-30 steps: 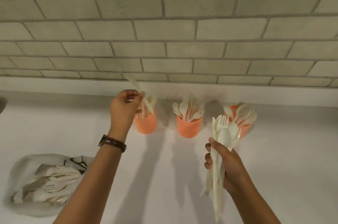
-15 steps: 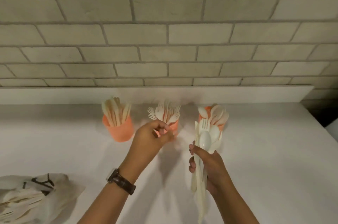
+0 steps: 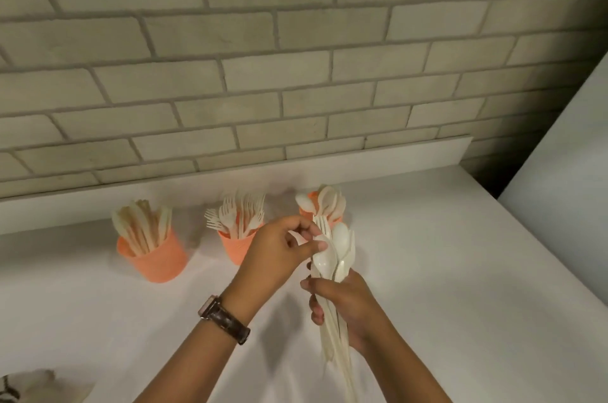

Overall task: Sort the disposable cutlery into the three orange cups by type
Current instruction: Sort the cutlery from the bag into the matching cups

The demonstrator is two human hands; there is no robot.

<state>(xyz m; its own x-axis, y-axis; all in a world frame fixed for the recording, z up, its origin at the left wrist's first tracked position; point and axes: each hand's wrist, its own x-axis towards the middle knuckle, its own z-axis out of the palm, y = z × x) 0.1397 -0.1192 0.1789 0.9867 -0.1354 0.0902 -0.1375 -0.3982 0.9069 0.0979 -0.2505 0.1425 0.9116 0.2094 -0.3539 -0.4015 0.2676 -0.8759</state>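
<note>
Three orange cups stand in a row on the white counter. The left cup (image 3: 158, 257) holds knives, the middle cup (image 3: 235, 246) holds forks, and the right cup (image 3: 307, 206) holds spoons and is partly hidden. My right hand (image 3: 345, 307) grips a bundle of mixed white cutlery (image 3: 340, 254) upright in front of the right cup. My left hand (image 3: 279, 251), with a watch on its wrist, pinches the bowl of a white spoon (image 3: 324, 259) at the top of that bundle.
A brick wall rises behind the counter (image 3: 460, 271), whose right edge runs diagonally at the far right. A white bag (image 3: 42, 386) shows at the bottom left corner. A white panel (image 3: 566, 188) stands to the right.
My left hand left a knife in the left cup, swung right past the fork cup and now pinches a spoon in the bundle. The view shifted right.
</note>
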